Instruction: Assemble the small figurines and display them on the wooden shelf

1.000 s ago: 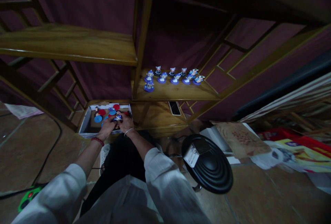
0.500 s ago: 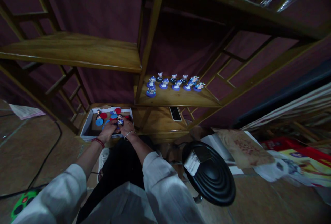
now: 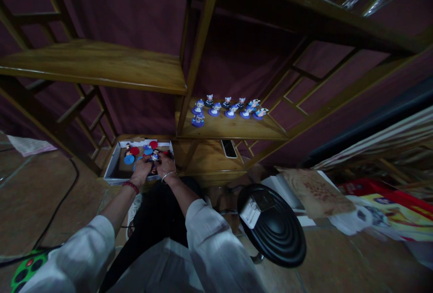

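- The left hand and right hand meet over the box, their fingers grasping a small blue-and-white figurine between them.
- The figurine is above the right part of a shallow, white-walled rectangular cardboard box.
- In this box lie flat round blue discs, round red discs and more small figures, some hidden by the hands.
- The box rests on the low, yellowish-brown wooden shelf; a dark-screened smartphone with a pale edge lies farther right.
- On the raised wooden shelf, small figurines on round bases stand grouped, purple-based ones mostly in front of black-based ones.
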Motion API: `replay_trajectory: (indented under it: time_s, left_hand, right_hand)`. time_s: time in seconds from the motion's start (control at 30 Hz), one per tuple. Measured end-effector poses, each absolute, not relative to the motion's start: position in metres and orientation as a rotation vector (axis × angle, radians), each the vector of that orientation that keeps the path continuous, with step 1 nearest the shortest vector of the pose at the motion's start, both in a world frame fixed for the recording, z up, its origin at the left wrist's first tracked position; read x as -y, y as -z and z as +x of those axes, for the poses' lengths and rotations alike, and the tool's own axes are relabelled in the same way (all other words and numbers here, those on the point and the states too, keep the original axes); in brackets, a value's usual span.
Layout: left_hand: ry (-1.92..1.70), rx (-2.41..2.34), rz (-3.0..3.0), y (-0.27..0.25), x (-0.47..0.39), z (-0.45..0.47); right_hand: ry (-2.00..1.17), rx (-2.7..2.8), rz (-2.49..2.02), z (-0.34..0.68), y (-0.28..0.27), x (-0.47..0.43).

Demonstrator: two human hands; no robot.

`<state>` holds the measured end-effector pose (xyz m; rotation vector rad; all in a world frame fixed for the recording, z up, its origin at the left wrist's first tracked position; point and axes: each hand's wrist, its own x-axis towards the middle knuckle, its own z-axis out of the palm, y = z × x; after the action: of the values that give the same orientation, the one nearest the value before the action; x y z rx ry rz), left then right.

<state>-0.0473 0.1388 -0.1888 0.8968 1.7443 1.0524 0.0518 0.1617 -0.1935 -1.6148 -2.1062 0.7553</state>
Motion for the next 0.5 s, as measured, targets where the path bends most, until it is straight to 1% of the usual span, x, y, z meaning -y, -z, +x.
replay_trajectory:
  time_s: [0.3, 0.5]
  left_hand:
    - [-1.039, -2.005, 1.020, 0.202, -0.142, -0.054]
    - [-1.041, -2.009, 1.074, 0.210, -0.145, -0.056]
  right_hand:
    - [-0.781, 2.080, -1.571, 0.050, 0.197, -0.161]
    - [-0.834, 2.112, -1.522, 0.052, 0.199, -0.162]
